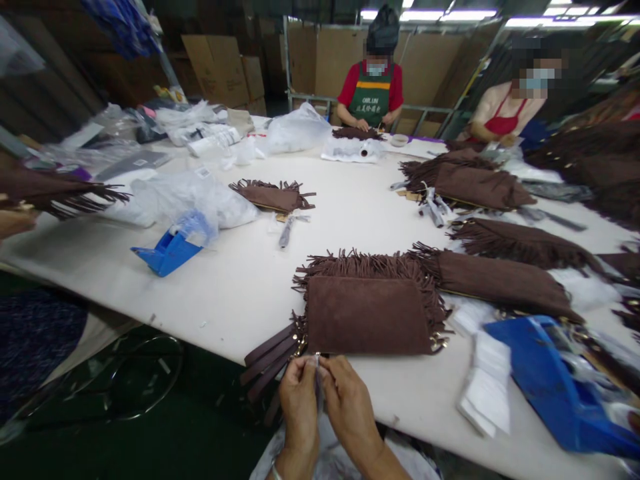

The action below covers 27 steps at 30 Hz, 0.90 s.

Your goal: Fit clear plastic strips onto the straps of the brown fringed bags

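Observation:
A brown fringed suede bag [367, 313] lies flat at the near table edge, its zipper edge towards me. Just below that edge, my left hand [300, 403] and my right hand [347, 400] meet with fingertips pinched on a narrow plastic-wrapped strip [320, 387]. The strip hangs down between them, and a small bit of metal shows at its top. My fingers hide much of it. Left of the bag, brown straps [270, 357] with gold-coloured clasps droop over the table edge.
More fringed bags [500, 277] lie to the right, one [273, 197] farther back. A blue tape dispenser [170, 250] stands left, a blue bin [545, 380] and white paper stack [485, 387] right. Two people work across the white table [240, 273]; another person's hand [15, 220] is at left.

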Tool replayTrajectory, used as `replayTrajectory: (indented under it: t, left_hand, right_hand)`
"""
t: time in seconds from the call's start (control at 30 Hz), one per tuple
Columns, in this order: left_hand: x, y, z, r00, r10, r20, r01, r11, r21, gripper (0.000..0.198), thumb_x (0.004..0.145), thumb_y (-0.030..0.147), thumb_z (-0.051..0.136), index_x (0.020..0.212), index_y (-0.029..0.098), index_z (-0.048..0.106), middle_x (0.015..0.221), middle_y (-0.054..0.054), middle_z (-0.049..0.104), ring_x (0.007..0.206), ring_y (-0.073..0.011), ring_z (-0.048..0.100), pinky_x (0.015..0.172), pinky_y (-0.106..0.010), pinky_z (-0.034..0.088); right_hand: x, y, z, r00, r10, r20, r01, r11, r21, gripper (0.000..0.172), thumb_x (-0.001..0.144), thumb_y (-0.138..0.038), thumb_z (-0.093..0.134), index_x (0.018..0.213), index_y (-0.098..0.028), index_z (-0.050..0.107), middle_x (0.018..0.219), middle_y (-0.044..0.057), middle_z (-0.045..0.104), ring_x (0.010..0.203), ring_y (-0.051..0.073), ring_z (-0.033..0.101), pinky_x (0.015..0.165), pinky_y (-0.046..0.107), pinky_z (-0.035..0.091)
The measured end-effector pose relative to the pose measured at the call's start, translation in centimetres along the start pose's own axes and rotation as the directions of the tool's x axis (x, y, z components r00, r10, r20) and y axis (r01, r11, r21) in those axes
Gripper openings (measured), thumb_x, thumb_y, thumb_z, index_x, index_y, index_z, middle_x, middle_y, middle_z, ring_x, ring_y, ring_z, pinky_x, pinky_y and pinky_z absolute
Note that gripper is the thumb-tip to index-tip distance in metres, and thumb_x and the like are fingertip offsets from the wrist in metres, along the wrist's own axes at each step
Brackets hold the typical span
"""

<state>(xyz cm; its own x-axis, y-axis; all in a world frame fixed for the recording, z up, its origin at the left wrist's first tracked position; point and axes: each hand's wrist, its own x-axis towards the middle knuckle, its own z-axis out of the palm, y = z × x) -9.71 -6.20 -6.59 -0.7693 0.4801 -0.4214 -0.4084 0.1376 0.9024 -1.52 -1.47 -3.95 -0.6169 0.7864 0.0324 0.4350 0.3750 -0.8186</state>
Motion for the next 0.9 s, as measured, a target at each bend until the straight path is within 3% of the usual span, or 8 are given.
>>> replayTrajectory:
  t: [0.17,0.33,0.67,0.73,0.83,0.9]
  left_hand:
    - [-0.3,0.9,0.3,0.988,-0.15,0.018,0.152,0.979,-0.134,0.027,0.061,0.035,0.077,0.075,0.013,0.068,0.073,-0.004,0.068,0.069,-0.0162,0.06,0.065,-0.026,0.046]
    - [-0.7,2.0,0.5,0.982,-0.186,0.033,0.189,0.971,-0.149,0.024,0.057,0.03,0.08,0.069,0.013,0.068,0.067,-0.003,0.068,0.066,-0.015,0.061,0.065,-0.025,0.047]
    - [-0.2,3.2,-0.3,0.894,-0.409,0.184,0.434,0.892,-0.128,0.024,0.058,0.024,0.082,0.074,0.012,0.069,0.068,-0.006,0.069,0.062,-0.0168,0.065,0.059,-0.026,0.05]
    - [-0.3,3.4,-0.4,0.909,-0.382,0.168,0.398,0.914,-0.077,0.024,0.058,0.026,0.081,0.073,0.013,0.068,0.067,-0.005,0.068,0.061,-0.0162,0.064,0.059,-0.026,0.05]
    - [-0.6,3.4,-0.3,0.969,-0.207,0.132,0.209,0.978,0.0,0.022,0.06,0.029,0.079,0.068,0.014,0.066,0.065,-0.002,0.066,0.06,-0.0143,0.062,0.058,-0.024,0.048]
    - [-0.8,3.3,-0.1,0.985,-0.146,0.092,0.145,0.989,0.013,0.022,0.06,0.03,0.078,0.068,0.014,0.065,0.066,-0.001,0.066,0.06,-0.0137,0.061,0.057,-0.023,0.047]
  right_hand:
    - [-1.1,0.2,0.4,1.0,0.025,0.018,-0.025,0.999,0.03,0.035,0.082,-0.013,0.054,0.116,-0.022,0.056,0.101,0.007,0.059,0.088,0.02,0.059,0.078,0.031,0.05]
    - [-1.1,0.2,1.5,0.989,0.123,-0.077,-0.125,0.992,-0.02,0.021,0.083,-0.013,0.051,0.103,-0.019,0.058,0.095,0.007,0.062,0.087,0.023,0.06,0.075,0.033,0.048]
    - [-1.0,0.4,0.2,0.98,0.199,-0.025,-0.179,0.925,0.334,0.017,0.086,-0.024,0.051,0.097,-0.018,0.062,0.091,0.007,0.068,0.083,0.02,0.064,0.076,0.029,0.049]
    - [-1.0,0.5,0.3,0.974,0.229,0.002,-0.212,0.901,0.379,0.017,0.085,-0.027,0.052,0.096,-0.018,0.063,0.09,0.007,0.069,0.08,0.02,0.065,0.074,0.029,0.05]
    - [-0.9,0.8,0.5,0.967,0.253,0.023,-0.238,0.871,0.43,0.019,0.085,-0.03,0.053,0.095,-0.018,0.063,0.089,0.007,0.07,0.079,0.02,0.066,0.072,0.028,0.051]
    - [-1.0,0.9,0.7,0.964,0.263,0.026,-0.247,0.86,0.447,0.02,0.085,-0.03,0.053,0.097,-0.018,0.064,0.088,0.007,0.07,0.077,0.02,0.066,0.072,0.029,0.051]
